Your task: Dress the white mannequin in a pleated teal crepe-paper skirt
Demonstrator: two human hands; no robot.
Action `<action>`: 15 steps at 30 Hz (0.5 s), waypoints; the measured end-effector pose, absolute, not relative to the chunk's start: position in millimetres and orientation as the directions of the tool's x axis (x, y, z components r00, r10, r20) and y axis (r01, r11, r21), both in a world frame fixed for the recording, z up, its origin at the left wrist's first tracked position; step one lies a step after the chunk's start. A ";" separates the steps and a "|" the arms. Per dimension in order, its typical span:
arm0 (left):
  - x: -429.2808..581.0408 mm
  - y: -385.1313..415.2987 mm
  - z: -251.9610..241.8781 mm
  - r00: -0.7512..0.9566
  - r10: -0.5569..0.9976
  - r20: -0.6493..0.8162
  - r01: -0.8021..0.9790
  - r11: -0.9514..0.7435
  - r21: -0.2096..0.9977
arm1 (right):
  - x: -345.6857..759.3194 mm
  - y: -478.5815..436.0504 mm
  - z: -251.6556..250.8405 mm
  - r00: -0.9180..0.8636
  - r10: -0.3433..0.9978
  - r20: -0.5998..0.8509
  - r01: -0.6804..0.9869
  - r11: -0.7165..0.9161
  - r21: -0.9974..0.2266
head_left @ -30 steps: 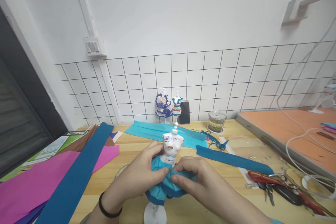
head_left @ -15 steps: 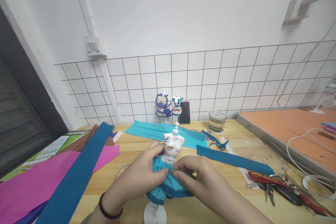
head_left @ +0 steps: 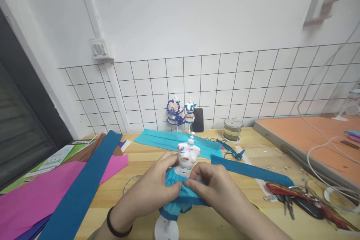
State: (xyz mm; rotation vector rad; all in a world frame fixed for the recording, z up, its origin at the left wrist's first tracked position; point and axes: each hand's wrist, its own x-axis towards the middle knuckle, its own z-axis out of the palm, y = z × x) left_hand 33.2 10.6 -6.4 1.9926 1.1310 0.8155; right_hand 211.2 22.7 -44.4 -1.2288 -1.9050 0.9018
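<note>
A small white mannequin bust (head_left: 189, 153) stands on a round white base (head_left: 165, 229) at the table's near middle. A blue crepe-paper skirt (head_left: 180, 195) wraps its waist. My left hand (head_left: 153, 191), a black band on its wrist, pinches the skirt paper from the left. My right hand (head_left: 216, 187) pinches the same paper from the right, fingertips meeting just below the bust. Both hands are closed on the paper.
Pink paper (head_left: 36, 198) and a dark blue strip (head_left: 84, 187) lie at left. A light blue sheet (head_left: 171, 140) and another blue strip (head_left: 250, 170) lie behind. Two dressed mini mannequins (head_left: 180, 114), a phone (head_left: 197, 120), a glass jar (head_left: 232, 129), keys (head_left: 295, 197) and an orange board (head_left: 309, 138) stand around.
The mannequin has tilted and shifted a little to the right. My right fingers moved up and left along the waist, gathering the blue paper tighter against the left hand.
</note>
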 end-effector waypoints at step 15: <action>31.3 11.3 -8.0 0.446 0.868 0.216 0.408 -0.413 0.815 | 212.6 21.0 -45.5 -0.353 0.914 0.199 0.431 0.348 -0.833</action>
